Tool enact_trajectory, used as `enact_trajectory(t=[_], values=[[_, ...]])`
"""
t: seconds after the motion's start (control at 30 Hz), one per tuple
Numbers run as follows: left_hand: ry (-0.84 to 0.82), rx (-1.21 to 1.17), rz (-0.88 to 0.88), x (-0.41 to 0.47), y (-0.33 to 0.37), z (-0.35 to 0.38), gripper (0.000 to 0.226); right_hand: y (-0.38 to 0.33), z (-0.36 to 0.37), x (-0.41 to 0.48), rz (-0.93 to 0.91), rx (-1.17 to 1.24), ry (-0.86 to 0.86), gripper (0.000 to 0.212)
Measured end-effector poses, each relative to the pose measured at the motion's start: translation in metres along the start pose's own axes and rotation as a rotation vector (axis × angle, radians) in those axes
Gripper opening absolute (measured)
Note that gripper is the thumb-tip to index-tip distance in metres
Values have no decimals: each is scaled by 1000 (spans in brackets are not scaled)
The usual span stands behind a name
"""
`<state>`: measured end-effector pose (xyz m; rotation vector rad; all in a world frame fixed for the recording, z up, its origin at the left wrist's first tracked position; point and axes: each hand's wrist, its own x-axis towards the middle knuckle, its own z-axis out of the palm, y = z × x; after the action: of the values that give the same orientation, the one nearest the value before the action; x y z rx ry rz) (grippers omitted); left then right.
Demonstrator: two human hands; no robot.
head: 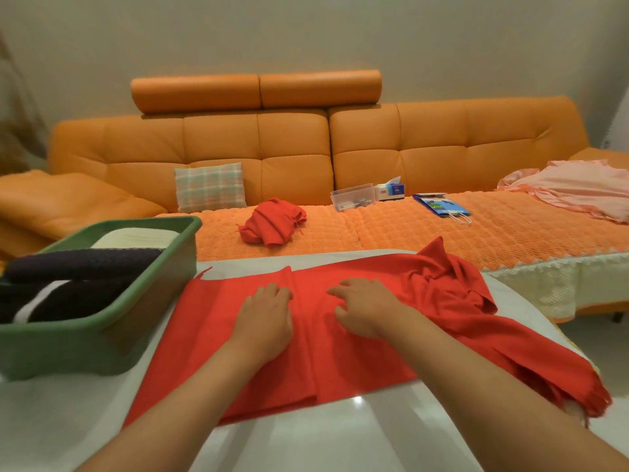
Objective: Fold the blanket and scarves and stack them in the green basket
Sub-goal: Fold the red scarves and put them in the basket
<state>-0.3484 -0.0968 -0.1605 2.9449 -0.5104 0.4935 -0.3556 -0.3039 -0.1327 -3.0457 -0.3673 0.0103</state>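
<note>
Your left hand (263, 316) lies flat, fingers straight, pressing the red scarf (306, 338) on the white table (340, 434). Your right hand (366, 310), just beside it, rests on the same scarf with fingers spread. The scarf's right end is bunched. The green basket (102, 330) sits left, holding dark folded cloth. A second crumpled scarf (272, 221) lies far on the sofa (374, 148).

basket (112, 315) left of scarf (340, 356) on table (306, 437)
</note>
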Motion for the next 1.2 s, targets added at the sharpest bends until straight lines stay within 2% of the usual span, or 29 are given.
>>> enact_trajectory(t=[0.1, 0.2, 0.37, 0.5, 0.63, 0.93, 1.03, 1.2], values=[[4, 74, -71, -32, -26, -11, 22, -36, 8, -7, -40, 77, -34, 53], [-19, 145, -168, -63, -47, -23, 26, -70, 20, -13, -73, 127, -71, 54], [-151, 254, -507, -98, -78, -37, 33, -105, 42, -26, -57, 96, -138, 61], [-273, 230, -657, -118, -103, -41, 45, -118, 57, -35, 1, 92, -96, 62], [-217, 62, -620, -122, -105, -49, 30, -124, 60, -36, 25, 44, -94, 65], [89, -598, -513, -88, -71, -90, 10, -137, 55, -39, 7, 73, -173, 71], [125, -754, -496, -64, -51, -98, 10, -128, 43, -37, 20, 248, -141, 68], [160, -882, -380, -17, -10, -92, 10, -78, -9, -39, 145, 1032, 142, 41]])
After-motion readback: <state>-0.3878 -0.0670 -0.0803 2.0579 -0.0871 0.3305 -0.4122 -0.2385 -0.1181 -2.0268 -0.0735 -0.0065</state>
